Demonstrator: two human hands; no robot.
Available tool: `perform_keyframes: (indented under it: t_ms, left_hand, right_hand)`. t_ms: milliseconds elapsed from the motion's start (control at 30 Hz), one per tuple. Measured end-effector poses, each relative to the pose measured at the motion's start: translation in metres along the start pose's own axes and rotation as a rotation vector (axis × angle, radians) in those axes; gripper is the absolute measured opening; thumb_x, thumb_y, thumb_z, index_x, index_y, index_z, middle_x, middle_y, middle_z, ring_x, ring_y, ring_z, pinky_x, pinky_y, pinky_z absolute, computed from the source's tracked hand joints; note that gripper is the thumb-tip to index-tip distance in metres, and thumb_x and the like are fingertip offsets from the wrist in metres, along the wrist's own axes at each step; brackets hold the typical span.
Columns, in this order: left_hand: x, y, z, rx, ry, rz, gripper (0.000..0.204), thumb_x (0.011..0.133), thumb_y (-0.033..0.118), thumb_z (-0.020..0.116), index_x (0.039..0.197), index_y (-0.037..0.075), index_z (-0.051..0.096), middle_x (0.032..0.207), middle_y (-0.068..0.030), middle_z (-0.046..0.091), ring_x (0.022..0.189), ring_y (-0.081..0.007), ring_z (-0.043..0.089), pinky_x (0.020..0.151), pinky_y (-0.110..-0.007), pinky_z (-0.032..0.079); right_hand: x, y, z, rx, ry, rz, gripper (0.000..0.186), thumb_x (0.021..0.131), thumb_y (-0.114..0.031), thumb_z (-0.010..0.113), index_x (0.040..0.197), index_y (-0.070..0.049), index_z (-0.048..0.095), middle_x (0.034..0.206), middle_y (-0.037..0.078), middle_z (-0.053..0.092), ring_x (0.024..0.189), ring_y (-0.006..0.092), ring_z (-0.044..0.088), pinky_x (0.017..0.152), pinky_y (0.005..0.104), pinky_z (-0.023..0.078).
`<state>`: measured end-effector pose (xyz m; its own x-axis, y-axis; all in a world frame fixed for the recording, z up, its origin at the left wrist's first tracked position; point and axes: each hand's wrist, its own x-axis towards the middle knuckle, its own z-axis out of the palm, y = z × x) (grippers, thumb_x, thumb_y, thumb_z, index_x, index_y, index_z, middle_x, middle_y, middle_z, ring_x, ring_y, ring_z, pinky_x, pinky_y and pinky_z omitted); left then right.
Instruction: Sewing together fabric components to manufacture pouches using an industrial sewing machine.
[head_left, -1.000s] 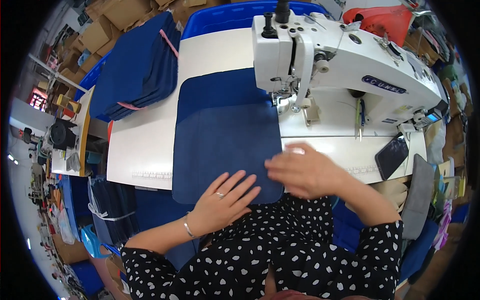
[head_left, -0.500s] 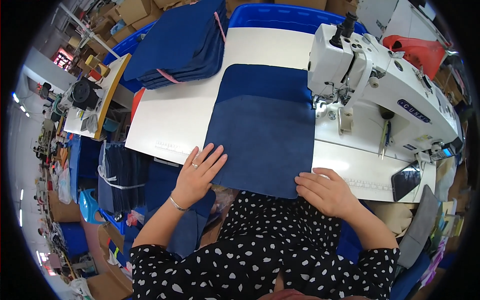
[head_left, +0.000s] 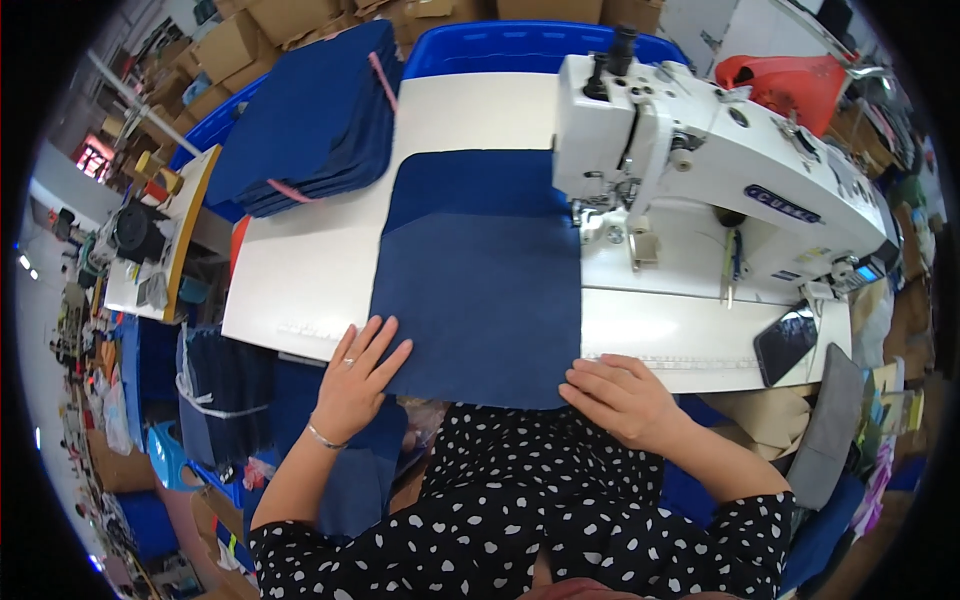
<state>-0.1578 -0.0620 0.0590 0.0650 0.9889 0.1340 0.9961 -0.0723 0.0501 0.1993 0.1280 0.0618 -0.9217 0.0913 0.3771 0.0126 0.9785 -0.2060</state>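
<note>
Evidently light and pliable, the blue fabric panel [head_left: 480,300] looks like cloth with a little body: it lies almost flat, and its near edge reaches past the front of the white table [head_left: 300,265] without folding under. It would probably slide easily over that smooth top and is hardly fragile, though a push from one side alone could well ruckle or skew it. The best hold seems to be flat fingers at the two near corners, or along the side edges, pressing lightly rather than pinching. It lies between and ahead of both hands, its upper right edge running up to the needle end of the white sewing machine [head_left: 700,145]; whether the foot is down on it I cannot tell. The left hand [head_left: 352,378] is open, palm down, fingers moderately spread, with the fingertips at the panel's lower left edge. The right hand [head_left: 622,402] keeps its fingers close together, their tips on the lower right corner; its thumb's grip, if any, is unclear. Beyond the panel's upper left side, apart from it, sits a stack of similar blue pieces [head_left: 310,115] tied with pink strips [head_left: 384,82].
</note>
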Motion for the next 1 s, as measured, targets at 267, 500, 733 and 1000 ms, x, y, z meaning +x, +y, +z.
perform_keyframes:
  t_ms: [267, 500, 733, 1000]
  left_hand:
    - [0.014, -0.022, -0.018, 0.101, -0.029, 0.172, 0.057, 0.087, -0.002, 0.056, 0.139, 0.02, 0.062, 0.149, -0.0031, 0.057, 0.14, -0.0262, 0.051, 0.117, -0.043, 0.041]
    - [0.03, -0.028, -0.023, 0.082, -0.049, 0.188, 0.059, 0.084, -0.003, 0.057, 0.138, 0.021, 0.064, 0.147, -0.0023, 0.059, 0.138, -0.026, 0.053, 0.116, -0.044, 0.042]
    - [0.052, -0.033, -0.026, 0.079, -0.038, 0.184, 0.053, 0.088, 0.001, 0.053, 0.136, 0.019, 0.066, 0.144, -0.0044, 0.061, 0.134, -0.0278, 0.057, 0.115, -0.045, 0.043]
    - [0.077, -0.047, -0.016, 0.11, -0.017, 0.21, 0.05, 0.089, 0.003, 0.054, 0.135, 0.018, 0.066, 0.144, -0.006, 0.061, 0.134, -0.0289, 0.057, 0.115, -0.046, 0.044]
  right_hand:
    - [0.001, 0.005, 0.005, 0.09, -0.002, -0.003, 0.036, 0.086, -0.013, 0.066, 0.121, -0.005, 0.068, 0.132, 0.008, 0.065, 0.127, 0.0233, 0.06, 0.112, 0.0442, 0.043]
    - [0.008, 0.014, -0.001, 0.12, -0.013, 0.075, 0.036, 0.087, -0.016, 0.069, 0.122, -0.01, 0.069, 0.129, 0.003, 0.066, 0.123, 0.0199, 0.058, 0.113, 0.0456, 0.04]
    - [0.013, 0.033, 0.0, 0.1, 0.046, 0.065, 0.031, 0.087, -0.014, 0.071, 0.117, -0.009, 0.071, 0.127, 0.003, 0.067, 0.115, 0.0193, 0.061, 0.111, 0.0442, 0.042]
    - [0.021, 0.056, 0.004, 0.097, 0.127, 0.088, 0.028, 0.086, -0.016, 0.071, 0.113, -0.008, 0.074, 0.123, 0.002, 0.07, 0.11, 0.0191, 0.062, 0.109, 0.0415, 0.043]
